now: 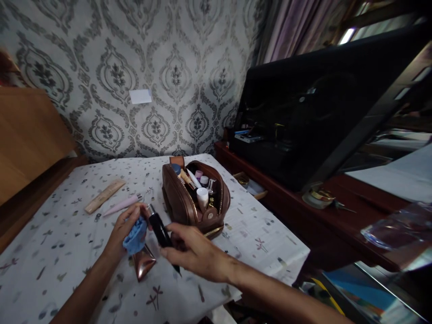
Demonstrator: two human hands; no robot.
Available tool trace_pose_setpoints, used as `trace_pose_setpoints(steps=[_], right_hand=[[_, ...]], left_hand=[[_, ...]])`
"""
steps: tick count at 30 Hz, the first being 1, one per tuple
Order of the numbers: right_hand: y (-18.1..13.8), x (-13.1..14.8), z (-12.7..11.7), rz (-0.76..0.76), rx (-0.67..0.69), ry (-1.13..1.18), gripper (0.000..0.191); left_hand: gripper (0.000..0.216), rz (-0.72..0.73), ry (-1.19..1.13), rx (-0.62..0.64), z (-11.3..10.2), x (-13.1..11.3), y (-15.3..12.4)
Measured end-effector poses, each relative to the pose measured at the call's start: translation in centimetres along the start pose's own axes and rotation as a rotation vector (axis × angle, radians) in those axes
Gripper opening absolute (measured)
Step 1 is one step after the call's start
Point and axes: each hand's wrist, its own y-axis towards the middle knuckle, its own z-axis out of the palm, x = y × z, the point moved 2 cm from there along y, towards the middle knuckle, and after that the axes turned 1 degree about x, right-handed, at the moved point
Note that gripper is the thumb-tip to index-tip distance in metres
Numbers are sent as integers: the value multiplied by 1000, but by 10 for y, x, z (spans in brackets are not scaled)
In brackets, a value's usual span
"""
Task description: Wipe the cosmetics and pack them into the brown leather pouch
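My left hand (120, 227) is closed around a crumpled blue cloth (135, 238). Just below it shows a shiny rose-gold tube (144, 266); whether the hand touches it I cannot tell. In my right hand (197, 252) is a slim black tube (158, 228) with a silver end, tilted and pointing up toward the left fingers. Right behind the hands stands an open brown toiletry bag (180, 202), filled with several bottles, brushes and a white-capped container (202, 196). A pale pink tube (121, 204) and a beige tube (104, 196) lie left of the bag.
A patterned white cloth (67, 270) covers the table. To the right, a dark television (290, 117) stands on a reddish-brown cabinet (357, 220) with a roll of tape (320, 195). A wooden box (30, 139) is at the left, against the patterned wall (175, 103).
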Motion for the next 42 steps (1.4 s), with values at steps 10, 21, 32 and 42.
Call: trace_pose_setpoints(steps=[10,21,32,42], right_hand=[[46,25,-128,93,-376,-651,41],[107,-2,-137,218,-151,-1178,33],[114,-10,-131,221,-76,-1207,42],[117,-8,-130,268,-68,-1219,36]], left_hand=[[48,-84,-164,-74,0,10,9],[48,-131,-143,-37,0,16,12],[44,-142,-129,36,-4,21,14],[41,-137,-147,85,-5,22,14]])
